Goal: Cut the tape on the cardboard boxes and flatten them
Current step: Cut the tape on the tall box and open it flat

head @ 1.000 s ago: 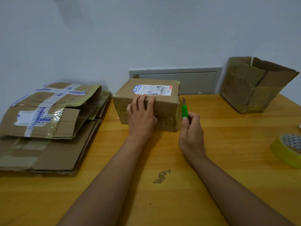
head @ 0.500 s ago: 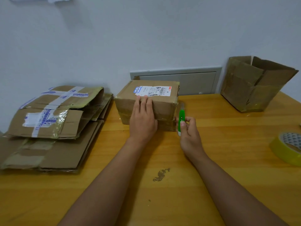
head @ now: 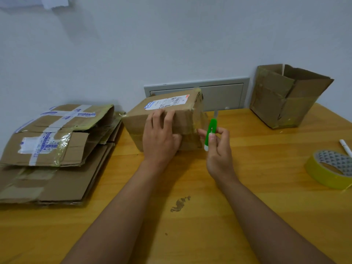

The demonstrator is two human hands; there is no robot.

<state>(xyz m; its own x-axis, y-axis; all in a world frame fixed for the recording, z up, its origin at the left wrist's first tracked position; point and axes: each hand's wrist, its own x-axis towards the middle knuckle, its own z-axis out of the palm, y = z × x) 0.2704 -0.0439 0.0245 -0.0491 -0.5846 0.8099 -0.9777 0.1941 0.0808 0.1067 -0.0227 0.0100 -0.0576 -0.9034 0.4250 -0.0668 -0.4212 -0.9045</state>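
Note:
A taped cardboard box [head: 188, 115] with a white shipping label on top sits mid-table, turned so one corner faces me. My left hand [head: 160, 138] rests on its near face, fingers over the top edge and thumb against the front. My right hand [head: 219, 149] pinches a green utility knife [head: 211, 130] upright just beside the box's right end, its blade pointing up. An opened box [head: 285, 96] stands at the back right. Several flattened boxes [head: 53, 149] are stacked on the left.
A yellow tape roll [head: 331, 170] and a white marker [head: 345, 147] lie at the right edge of the wooden table [head: 190, 235]. A grey wall panel [head: 222, 96] sits behind the box. A dark stain [head: 180, 203] marks the tabletop between my arms.
The box has been turned and tilted under my left hand, its right end swinging toward me. My right hand has lifted the knife slightly, away from the box's side.

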